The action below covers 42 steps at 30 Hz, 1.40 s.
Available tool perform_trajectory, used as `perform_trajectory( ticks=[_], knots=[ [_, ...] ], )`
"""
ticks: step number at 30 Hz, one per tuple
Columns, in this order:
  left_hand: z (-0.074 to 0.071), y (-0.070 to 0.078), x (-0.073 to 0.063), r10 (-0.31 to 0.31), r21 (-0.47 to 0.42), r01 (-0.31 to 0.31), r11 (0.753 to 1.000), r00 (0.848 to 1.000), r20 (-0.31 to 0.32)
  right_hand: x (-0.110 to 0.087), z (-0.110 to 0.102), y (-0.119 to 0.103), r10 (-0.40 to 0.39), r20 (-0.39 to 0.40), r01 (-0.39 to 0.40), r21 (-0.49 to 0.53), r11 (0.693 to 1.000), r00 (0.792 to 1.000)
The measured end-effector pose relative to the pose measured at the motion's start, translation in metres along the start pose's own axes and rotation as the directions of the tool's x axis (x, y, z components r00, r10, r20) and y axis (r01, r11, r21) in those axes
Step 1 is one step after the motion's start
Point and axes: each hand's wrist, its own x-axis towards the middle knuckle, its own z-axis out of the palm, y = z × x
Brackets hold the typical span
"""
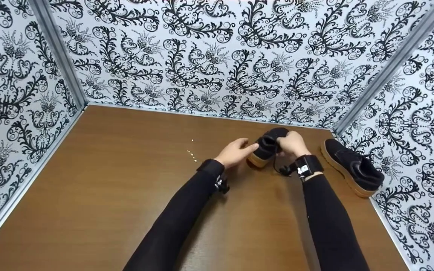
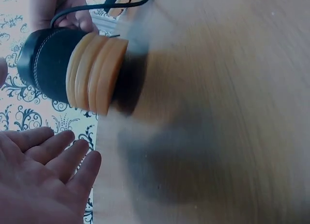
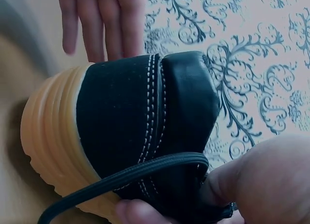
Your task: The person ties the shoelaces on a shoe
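A black shoe (image 1: 265, 149) with a tan ridged sole (image 2: 94, 74) is near the back wall, its heel towards me. My right hand (image 1: 292, 143) grips the shoe by its side; in the right wrist view the thumb (image 3: 220, 185) is at the collar and fingers lie lower on the side. A loose black lace (image 3: 121, 178) runs over the heel side and hangs down. To the left of the heel is my left hand (image 1: 236, 152), fingers straight and palm towards the shoe. Whether its thumb touches the collar, I cannot tell.
A second black shoe (image 1: 352, 165) with a tan sole stands on the brown tabletop (image 1: 138, 180) by the right wall. Small pale specks (image 1: 191, 153) lie left of my left hand. Patterned panels (image 1: 202, 56) enclose the back and both sides.
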Motion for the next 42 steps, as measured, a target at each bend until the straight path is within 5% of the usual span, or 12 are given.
perform_trajectory(
  ticks=[5, 6, 8, 12, 24, 42],
  knots=[
    [0.002, 0.005, -0.004, 0.013, -0.048, -0.013, 0.999, 1.0, -0.007, -0.005, 0.012, -0.011, -0.027, 0.011, 0.027, 0.016, 1.0, 1.0],
    [-0.004, 0.018, -0.014, 0.001, -0.057, -0.001, 0.998, 1.0, -0.008, -0.006, 0.014, -0.014, -0.036, 0.012, 0.036, 0.016, 0.999, 0.999],
    [-0.004, 0.019, -0.018, 0.01, -0.08, -0.013, 0.997, 0.999, -0.039, -0.008, 0.018, -0.018, -0.047, 0.013, 0.046, 0.053, 0.998, 0.999],
    [-0.008, 0.015, -0.026, 0.014, -0.14, -0.028, 0.99, 0.995, -0.104, -0.012, 0.028, -0.026, -0.06, 0.002, 0.059, 0.11, 0.992, 0.998],
    [-0.032, -0.003, -0.058, 0.073, -0.175, -0.107, 0.979, 0.98, -0.188, -0.035, 0.063, -0.049, -0.216, -0.041, 0.216, 0.014, 0.976, 0.976],
    [-0.066, 0.0, -0.139, -0.096, -0.187, 0.073, 0.98, 0.988, -0.118, -0.086, 0.11, -0.076, -0.36, -0.012, 0.36, 0.031, 0.932, 0.933]
  ],
)
